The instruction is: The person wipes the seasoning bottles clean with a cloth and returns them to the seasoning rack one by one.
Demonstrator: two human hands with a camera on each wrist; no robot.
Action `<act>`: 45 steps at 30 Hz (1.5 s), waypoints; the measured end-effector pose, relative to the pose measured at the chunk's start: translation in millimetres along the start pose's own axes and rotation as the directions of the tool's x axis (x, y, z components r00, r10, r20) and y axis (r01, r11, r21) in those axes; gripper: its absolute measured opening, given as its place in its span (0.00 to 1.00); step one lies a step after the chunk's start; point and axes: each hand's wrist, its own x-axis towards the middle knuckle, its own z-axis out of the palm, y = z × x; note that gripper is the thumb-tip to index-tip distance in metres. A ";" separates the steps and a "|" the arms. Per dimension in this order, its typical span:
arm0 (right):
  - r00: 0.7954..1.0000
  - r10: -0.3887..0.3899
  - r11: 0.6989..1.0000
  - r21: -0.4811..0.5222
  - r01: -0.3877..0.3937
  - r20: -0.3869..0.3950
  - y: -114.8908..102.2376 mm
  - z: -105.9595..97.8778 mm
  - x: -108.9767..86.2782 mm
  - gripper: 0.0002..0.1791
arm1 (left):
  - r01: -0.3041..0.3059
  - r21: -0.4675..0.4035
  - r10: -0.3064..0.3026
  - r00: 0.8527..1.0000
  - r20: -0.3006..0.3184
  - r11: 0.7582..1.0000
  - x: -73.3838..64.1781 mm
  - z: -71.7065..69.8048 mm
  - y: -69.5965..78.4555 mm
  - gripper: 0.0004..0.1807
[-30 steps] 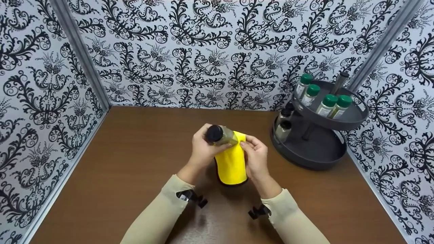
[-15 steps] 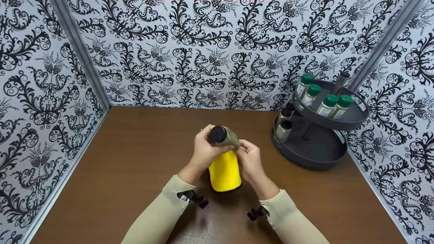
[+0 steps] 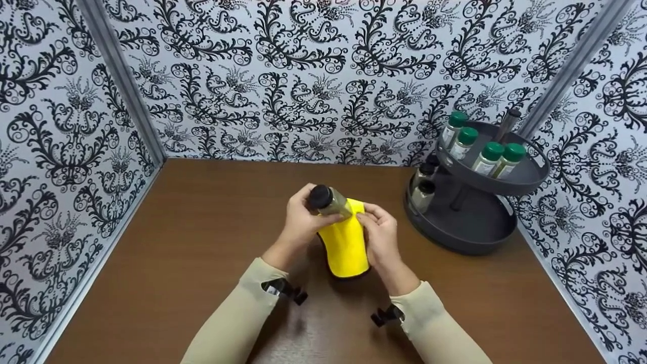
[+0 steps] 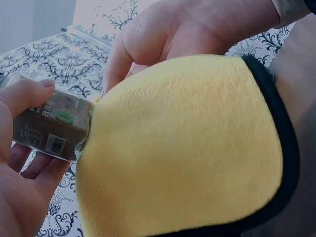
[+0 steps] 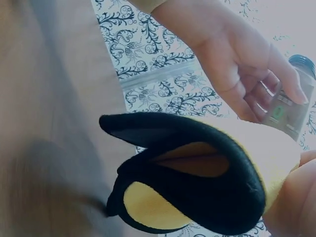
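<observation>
My left hand (image 3: 302,217) grips a spice jar (image 3: 337,202) with a black cap, tilted so the cap points up and left. A label with a green mark and a barcode shows on the jar (image 4: 54,123) in the left wrist view. My right hand (image 3: 380,232) pinches a yellow cloth (image 3: 348,247) with dark edging against the jar's base end. The cloth hangs down between both hands, and its folded dark-edged layers (image 5: 207,182) show in the right wrist view. Part of the jar's bottom is hidden by the cloth.
A dark two-tier turntable (image 3: 470,242) stands at the right. Its upper tier bears several green-capped jars (image 3: 488,157); black-capped jars (image 3: 422,194) stand on the lower tier. Patterned panels (image 3: 303,91) enclose the brown table (image 3: 212,202) behind and at the sides.
The right hand and cloth moved left toward the jar, then back out to the right. The left hand keeps its grip, and the jar shifted only slightly.
</observation>
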 end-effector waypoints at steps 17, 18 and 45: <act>0.943 0.249 0.968 -0.098 -0.232 0.221 -3.6 -25.6 20.5 0.21 | 0.181 -0.013 -0.181 0.977 -0.116 0.983 17.0 -34.8 -7.3 0.23; 0.934 0.265 0.963 -0.120 -0.243 0.239 -0.5 -27.5 22.0 0.22 | 0.183 -0.009 -0.182 0.974 -0.133 0.983 18.4 -37.1 -6.9 0.23; 0.953 0.299 0.501 -0.843 -0.195 -0.042 32.7 -103.9 67.2 0.18 | 0.234 0.132 -0.211 0.962 -0.171 0.963 20.5 -37.7 -19.4 0.23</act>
